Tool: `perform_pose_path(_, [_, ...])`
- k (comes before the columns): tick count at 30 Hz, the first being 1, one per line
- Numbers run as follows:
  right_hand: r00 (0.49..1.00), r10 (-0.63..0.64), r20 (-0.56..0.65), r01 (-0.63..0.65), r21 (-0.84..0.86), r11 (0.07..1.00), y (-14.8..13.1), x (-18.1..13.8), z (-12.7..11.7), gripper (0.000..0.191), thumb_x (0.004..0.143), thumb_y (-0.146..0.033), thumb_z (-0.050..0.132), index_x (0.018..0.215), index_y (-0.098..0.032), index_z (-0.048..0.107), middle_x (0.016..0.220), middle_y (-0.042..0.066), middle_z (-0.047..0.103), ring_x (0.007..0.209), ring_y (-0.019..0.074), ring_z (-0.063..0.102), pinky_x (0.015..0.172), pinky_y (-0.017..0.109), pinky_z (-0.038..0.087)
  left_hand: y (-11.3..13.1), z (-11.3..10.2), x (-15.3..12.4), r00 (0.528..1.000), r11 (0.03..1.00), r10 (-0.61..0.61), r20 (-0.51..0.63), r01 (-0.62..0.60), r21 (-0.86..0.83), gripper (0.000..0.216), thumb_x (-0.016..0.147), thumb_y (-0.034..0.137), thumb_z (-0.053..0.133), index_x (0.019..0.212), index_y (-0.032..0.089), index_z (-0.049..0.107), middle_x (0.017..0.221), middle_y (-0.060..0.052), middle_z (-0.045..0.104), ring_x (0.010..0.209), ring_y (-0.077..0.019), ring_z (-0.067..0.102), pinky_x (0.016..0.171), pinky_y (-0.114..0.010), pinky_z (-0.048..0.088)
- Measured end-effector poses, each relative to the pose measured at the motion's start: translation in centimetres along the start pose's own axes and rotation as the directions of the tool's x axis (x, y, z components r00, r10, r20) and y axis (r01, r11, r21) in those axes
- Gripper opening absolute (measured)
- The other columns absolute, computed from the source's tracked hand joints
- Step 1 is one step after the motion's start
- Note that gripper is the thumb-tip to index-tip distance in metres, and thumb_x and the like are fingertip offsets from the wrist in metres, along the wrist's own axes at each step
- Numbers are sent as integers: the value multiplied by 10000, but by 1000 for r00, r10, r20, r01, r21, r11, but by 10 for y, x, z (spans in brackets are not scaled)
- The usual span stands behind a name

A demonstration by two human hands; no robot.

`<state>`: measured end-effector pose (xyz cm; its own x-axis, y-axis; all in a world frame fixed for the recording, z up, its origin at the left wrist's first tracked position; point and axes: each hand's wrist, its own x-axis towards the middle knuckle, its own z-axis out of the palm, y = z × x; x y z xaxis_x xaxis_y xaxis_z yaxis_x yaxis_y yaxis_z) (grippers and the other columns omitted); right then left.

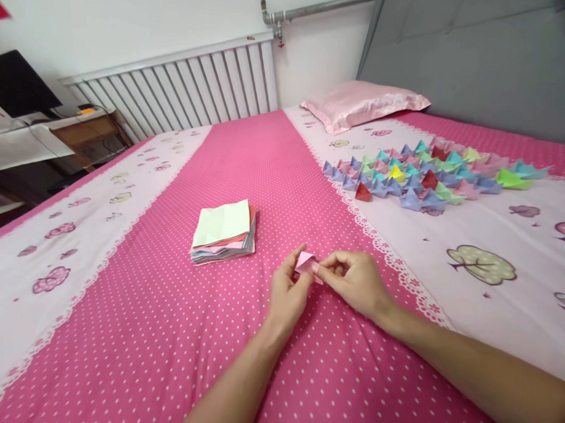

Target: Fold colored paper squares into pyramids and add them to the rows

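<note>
A small folded piece of pink paper [305, 260] is held between my two hands, just above the dotted bedspread. My left hand [288, 286] pinches its left side, thumb in front and fingers behind. From the right, my right hand [356, 280] grips the paper's lower right edge between thumb and forefinger, the other fingers curled in. Part of the paper is covered by my thumbs. Beyond my left hand lies a stack of square paper sheets [222, 225], a pale green one on top. Several rows of folded paper boats [419, 174] in many colours stand to the right.
The bed's pink dotted bedspread [174, 320] has pale printed bands on both sides. A pink pillow [364, 101] lies at the far right, by a grey headboard [483, 46]. Behind the bed is a white radiator [198, 82]. A monitor [14, 84] stands on a desk at far left.
</note>
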<state>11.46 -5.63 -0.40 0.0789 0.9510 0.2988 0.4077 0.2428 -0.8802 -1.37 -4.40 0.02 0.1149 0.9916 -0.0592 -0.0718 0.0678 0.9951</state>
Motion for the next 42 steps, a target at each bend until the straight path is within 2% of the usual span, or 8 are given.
perform_pose_path(3, [1000, 14, 28, -15, 57, 998, 2, 1, 1, 191, 752, -301, 604, 629, -164, 654, 516, 0, 625, 424, 105, 519, 397, 209, 399, -2, 0, 1, 997, 999, 21, -76, -24, -34, 179, 688, 162, 610, 865, 171, 632, 603, 24, 594, 614, -114, 549, 645, -226, 418])
perform_pose_path(6, [998, -58, 23, 59, -25, 998, 4, 1, 2, 172, 762, -296, 600, 650, -182, 665, 547, -4, 633, 450, 105, 520, 432, 220, 413, -4, -1, 3, 995, 999, 13, -94, -17, -44, 47, 705, 171, 579, 727, 160, 619, 540, 34, 557, 543, -99, 521, 589, -210, 401])
perform_pose_path(12, [983, -177, -37, 167, -190, 967, 6, 0, 2, 109, 717, -311, 677, 778, -224, 706, 665, 6, 685, 525, 134, 567, 561, 289, 471, -6, -5, 6, 999, 1000, -12, -47, 12, 1, 76, 718, 186, 569, 704, 142, 629, 527, 29, 557, 459, -70, 449, 491, -186, 328])
perform_pose_path(19, [963, -265, 46, 267, -281, 922, 6, 0, 1, 123, 745, -299, 673, 850, -245, 709, 717, -11, 688, 605, 137, 580, 669, 330, 430, -8, -6, 6, 1000, 1000, -28, 14, 28, 4, 73, 730, 182, 563, 699, 145, 620, 512, 36, 538, 444, -58, 431, 479, -175, 323])
perform_pose_path(26, [961, -253, 113, 274, -276, 921, 3, 0, -1, 190, 768, -325, 633, 913, -221, 700, 814, 29, 664, 735, 167, 599, 728, 345, 450, -9, -8, 7, 1000, 1000, -11, 17, 12, -27, 86, 725, 164, 552, 779, 132, 611, 612, 13, 595, 494, -58, 466, 488, -164, 320])
perform_pose_path(30, [963, -224, 151, 257, -254, 933, 3, 1, -2, 203, 833, -243, 516, 899, -218, 706, 849, 48, 620, 771, 166, 592, 734, 334, 476, -8, -11, 8, 1000, 1000, -21, 15, 21, 11, 79, 736, 188, 538, 777, 135, 578, 595, 18, 586, 502, -65, 479, 497, -169, 337])
perform_pose_path(36, [978, -182, 98, 198, -179, 964, 5, 3, -2, 199, 798, -207, 525, 798, -209, 724, 1077, 72, 645, 947, 201, 620, 877, 363, 473, -7, -12, 7, 996, 996, -67, 51, 63, 67, 102, 758, 242, 539, 794, 147, 535, 527, 55, 531, 383, -31, 352, 398, -160, 229])
perform_pose_path(42, [994, -105, -21, 101, -131, 986, 5, 1, 1, 108, 704, -210, 612, 739, -221, 713, 833, 25, 729, 785, 200, 679, 779, 333, 529, -6, -9, 8, 989, 996, -88, 115, 84, 37, 134, 725, 259, 587, 757, 131, 563, 532, 38, 548, 386, -38, 410, 401, -158, 307])
